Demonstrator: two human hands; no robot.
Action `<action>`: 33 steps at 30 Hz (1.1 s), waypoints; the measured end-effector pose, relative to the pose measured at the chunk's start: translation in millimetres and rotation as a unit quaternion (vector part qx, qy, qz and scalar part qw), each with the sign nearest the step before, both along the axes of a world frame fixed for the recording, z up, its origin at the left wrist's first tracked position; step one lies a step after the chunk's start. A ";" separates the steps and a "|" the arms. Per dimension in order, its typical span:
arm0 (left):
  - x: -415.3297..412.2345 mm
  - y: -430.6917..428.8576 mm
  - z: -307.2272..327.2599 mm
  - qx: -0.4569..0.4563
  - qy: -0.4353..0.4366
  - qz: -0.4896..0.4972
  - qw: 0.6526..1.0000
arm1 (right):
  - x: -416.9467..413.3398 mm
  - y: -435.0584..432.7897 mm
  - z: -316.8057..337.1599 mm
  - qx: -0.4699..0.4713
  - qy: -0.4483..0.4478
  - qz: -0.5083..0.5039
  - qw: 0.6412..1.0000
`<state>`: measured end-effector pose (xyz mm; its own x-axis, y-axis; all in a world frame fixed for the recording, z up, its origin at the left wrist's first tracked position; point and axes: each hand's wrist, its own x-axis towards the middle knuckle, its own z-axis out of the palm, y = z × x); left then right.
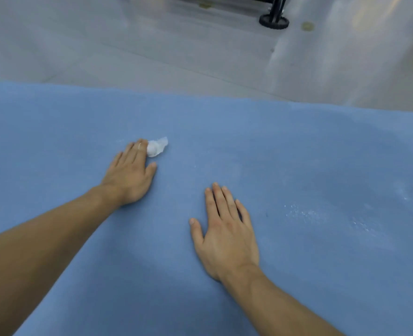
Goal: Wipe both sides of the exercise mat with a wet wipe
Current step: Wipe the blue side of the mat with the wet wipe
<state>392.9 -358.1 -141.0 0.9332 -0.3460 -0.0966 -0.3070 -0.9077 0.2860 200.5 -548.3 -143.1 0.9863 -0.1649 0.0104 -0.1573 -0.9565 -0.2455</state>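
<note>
Both open: your right hand (224, 235) braces the blue foam mat (297, 151), left hand (130, 177) barely pins the crumpled white wipe (156, 147) (could slip).

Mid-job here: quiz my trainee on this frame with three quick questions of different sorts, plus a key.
1. True or false: the right hand grips the crumpled white wet wipe.
2. Which hand's fingers press the wipe onto the blue foam exercise mat: A, left hand, or B, right?
3. Fill in: glistening wet streaks lie to the ___ of the right hand.
Key: 1 false; 2 A; 3 right.
</note>
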 end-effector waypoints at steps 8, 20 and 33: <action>-56.6 -39.7 5.6 0.041 -0.025 -0.222 0.974 | 0.7 0.8 -0.8 -0.005 -0.007 0.000 1.000; -95.1 129.7 40.1 -0.136 -0.005 -0.082 0.987 | -1.4 1.2 5.1 -0.022 0.012 0.003 1.000; -92.3 57.2 3.6 0.026 -0.025 -0.195 0.980 | -0.7 1.7 4.9 -0.033 0.008 -0.007 0.999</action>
